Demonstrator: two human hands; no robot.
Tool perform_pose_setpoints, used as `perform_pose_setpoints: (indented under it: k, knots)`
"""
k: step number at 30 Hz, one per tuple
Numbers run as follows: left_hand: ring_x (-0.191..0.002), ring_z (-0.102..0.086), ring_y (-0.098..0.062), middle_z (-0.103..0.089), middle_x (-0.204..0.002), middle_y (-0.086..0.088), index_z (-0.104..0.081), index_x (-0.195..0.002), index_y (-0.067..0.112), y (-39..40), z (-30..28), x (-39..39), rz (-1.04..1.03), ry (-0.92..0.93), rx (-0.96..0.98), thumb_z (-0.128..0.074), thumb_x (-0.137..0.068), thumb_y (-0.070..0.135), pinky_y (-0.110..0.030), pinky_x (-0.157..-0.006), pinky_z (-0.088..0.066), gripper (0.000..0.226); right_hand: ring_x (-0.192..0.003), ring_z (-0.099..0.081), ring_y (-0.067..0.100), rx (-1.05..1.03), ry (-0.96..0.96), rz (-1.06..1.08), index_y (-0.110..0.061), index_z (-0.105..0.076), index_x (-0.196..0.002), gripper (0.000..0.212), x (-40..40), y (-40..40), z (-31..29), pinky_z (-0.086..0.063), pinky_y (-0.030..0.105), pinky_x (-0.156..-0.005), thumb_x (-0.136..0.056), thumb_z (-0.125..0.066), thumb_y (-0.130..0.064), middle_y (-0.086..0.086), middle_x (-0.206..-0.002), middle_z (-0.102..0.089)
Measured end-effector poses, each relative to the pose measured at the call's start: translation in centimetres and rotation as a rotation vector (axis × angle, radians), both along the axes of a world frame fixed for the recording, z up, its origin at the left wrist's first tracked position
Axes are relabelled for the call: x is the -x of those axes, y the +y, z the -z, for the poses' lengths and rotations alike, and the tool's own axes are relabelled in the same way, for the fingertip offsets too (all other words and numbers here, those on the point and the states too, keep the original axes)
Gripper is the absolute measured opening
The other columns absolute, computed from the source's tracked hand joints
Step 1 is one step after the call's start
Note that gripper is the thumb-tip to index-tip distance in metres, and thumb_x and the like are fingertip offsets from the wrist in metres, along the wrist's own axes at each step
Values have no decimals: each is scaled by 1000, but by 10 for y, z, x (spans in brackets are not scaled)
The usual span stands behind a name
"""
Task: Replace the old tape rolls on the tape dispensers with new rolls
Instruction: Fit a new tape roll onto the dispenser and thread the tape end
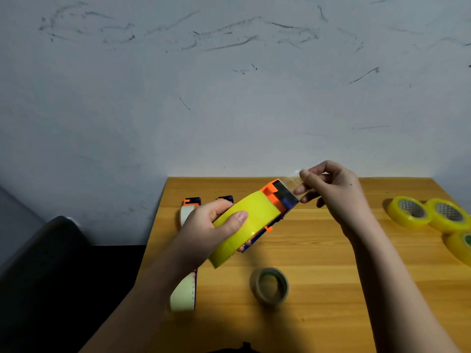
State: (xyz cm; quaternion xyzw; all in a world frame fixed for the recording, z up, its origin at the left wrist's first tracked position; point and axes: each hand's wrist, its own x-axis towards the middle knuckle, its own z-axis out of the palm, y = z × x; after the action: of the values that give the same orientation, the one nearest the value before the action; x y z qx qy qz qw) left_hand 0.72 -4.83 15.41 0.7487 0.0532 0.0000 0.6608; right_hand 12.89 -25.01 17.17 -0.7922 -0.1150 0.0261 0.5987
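My left hand [211,225] grips a blue and orange tape dispenser [275,202] loaded with a full yellow tape roll [252,220], held above the wooden table [318,263]. My right hand [331,187] pinches the clear tape end [295,178] at the dispenser's cutter. A nearly used-up roll [270,285] stands on the table below. Three new yellow rolls [428,212] lie at the right edge. Under my left forearm lies another dispenser [184,293] with pale tape. Two more dispensers [190,206] sit behind my left hand, partly hidden.
A scuffed white wall [229,85] rises right behind the table. A dark rounded chair back [51,250] stands to the left of the table, over a dark floor. The table's left edge runs diagonally by my left forearm.
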Motion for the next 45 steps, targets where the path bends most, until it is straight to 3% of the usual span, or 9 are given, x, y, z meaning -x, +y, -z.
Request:
perform_pose_setpoints:
  k: [9, 14, 17, 20, 23, 26, 28, 35, 45]
  knots:
    - [-58, -67, -20, -70, -68, -9, -62, -83, 11, -8, -1, 3, -56, -41, 36, -61, -90, 28, -27, -53, -53, 18, -52, -64, 13, -51, 18, 18, -9, -58, -85, 12, 5, -5, -2, -44, 19, -47, -92, -63, -18, 3, -67, -73]
    - [-61, -66, -21, -71, -74, -13, -64, -93, 11, -7, -1, 4, -28, 2, 106, -56, -80, 38, -30, -57, -55, 31, -54, -64, 14, -58, -171, 34, -10, -59, -82, 13, 11, -3, -4, -43, 18, -49, -91, -64, -18, 6, -66, -71]
    - [-74, -69, -13, -73, -84, -2, -64, -101, 20, -6, 6, 2, -82, 82, 133, -63, -77, 39, -28, -71, -56, 30, -55, -64, 12, -34, -298, -33, -8, -60, -80, 13, 20, 3, -15, -44, 15, -51, -89, -67, -15, 6, -65, -69]
    - [-95, -63, -15, -65, -102, 3, -58, -91, 32, -12, 10, 1, -113, 156, 166, -68, -62, 47, -33, -90, -50, 35, -55, -65, 12, 46, -333, -94, -7, -62, -81, 13, 23, 10, -22, -52, 26, -56, -88, -69, -16, 2, -64, -69]
    - [-83, -62, -12, -63, -89, 4, -58, -86, 28, -20, 3, 3, -120, 179, 153, -60, -82, 47, -29, -78, -50, 20, -56, -66, 10, 86, -331, -122, -10, -62, -82, 12, 24, 13, -26, -53, 26, -58, -88, -68, -18, -2, -66, -70]
    - [-85, -70, -28, -71, -91, -12, -64, -99, 11, -20, 1, -2, -46, 183, 39, -57, -63, 63, -43, -81, -55, 63, -59, -67, 12, 83, -304, -185, -9, -63, -82, 12, 26, 12, -28, -54, 24, -58, -87, -69, -18, 0, -67, -70]
    - [-85, -70, -30, -72, -93, -15, -63, -103, 6, -18, 2, -2, -23, 171, 0, -59, -61, 62, -44, -79, -56, 71, -60, -67, 13, 117, -306, -184, -11, -64, -81, 12, 25, 12, -27, -54, 26, -58, -87, -70, -20, -1, -66, -70]
    - [-62, -65, -12, -67, -78, -8, -58, -89, 9, -16, 3, -2, -41, 69, 35, -64, -80, 34, -22, -56, -53, 27, -55, -65, 8, 24, -126, -39, -11, -65, -80, 11, 10, 6, -11, -43, 14, -48, -88, -68, -19, 3, -62, -70]
    - [-60, -63, -12, -64, -65, 1, -58, -64, 29, -7, 6, -3, -41, -5, -52, -74, -68, 43, -23, -53, -49, 21, -55, -64, 12, -24, -23, 36, -12, -66, -89, 9, -14, -4, -2, -46, 19, -49, -91, -65, -20, 2, -65, -69]
